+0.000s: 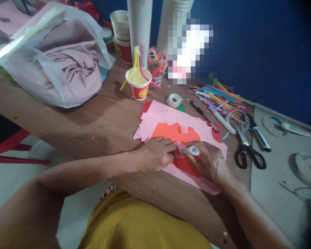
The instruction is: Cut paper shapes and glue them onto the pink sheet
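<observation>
My left hand (157, 154) rests on a red-orange paper sheet (175, 133), fingers curled and pinched onto a small pink paper shape (180, 149). My right hand (209, 162) is closed round a white marker pen (191, 150), its end touching that pink shape. The red-orange sheet lies on pink paper sheets (168, 116) on the wooden table (98, 117). A small pink piece (182, 129) sits on the red-orange sheet.
Black scissors (247, 150), markers (257, 133) and several coloured straws (217, 97) lie right. A tape roll (174, 100), a paper cup with straws (140, 84), stacked cups (121, 33) and a plastic bag of pink cloth (59, 58) stand beyond. Table edge runs near my body.
</observation>
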The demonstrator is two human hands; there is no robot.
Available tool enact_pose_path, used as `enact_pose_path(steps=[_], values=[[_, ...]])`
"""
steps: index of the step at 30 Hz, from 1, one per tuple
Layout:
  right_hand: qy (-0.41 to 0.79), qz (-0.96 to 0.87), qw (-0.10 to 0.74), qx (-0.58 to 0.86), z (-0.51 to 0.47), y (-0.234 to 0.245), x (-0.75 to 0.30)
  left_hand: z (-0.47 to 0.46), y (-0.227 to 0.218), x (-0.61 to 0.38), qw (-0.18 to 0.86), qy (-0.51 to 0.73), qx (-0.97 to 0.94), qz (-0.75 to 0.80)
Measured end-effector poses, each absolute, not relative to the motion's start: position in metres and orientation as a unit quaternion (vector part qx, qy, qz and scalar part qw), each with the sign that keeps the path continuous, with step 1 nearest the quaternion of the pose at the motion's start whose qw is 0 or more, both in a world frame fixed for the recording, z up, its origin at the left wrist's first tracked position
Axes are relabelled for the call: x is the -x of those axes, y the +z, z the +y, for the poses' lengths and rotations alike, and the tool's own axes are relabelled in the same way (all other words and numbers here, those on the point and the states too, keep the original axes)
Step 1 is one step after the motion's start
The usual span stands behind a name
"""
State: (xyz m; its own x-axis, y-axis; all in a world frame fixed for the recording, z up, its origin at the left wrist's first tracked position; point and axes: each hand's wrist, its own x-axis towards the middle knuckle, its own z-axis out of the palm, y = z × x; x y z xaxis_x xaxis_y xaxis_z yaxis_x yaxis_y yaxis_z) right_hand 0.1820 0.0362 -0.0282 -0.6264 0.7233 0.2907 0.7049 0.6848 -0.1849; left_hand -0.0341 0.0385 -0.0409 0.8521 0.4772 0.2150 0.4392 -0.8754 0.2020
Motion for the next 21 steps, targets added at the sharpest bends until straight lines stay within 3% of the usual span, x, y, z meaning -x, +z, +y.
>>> enact_pose_path(steps=[21], values=[[0.017, -0.908, 0.156, 0.389, 0.0353, -0.0246, -0.1796, 0.0383, -0.0406, 0.0352, 0.09, 0.138, -0.955, 0.245]])
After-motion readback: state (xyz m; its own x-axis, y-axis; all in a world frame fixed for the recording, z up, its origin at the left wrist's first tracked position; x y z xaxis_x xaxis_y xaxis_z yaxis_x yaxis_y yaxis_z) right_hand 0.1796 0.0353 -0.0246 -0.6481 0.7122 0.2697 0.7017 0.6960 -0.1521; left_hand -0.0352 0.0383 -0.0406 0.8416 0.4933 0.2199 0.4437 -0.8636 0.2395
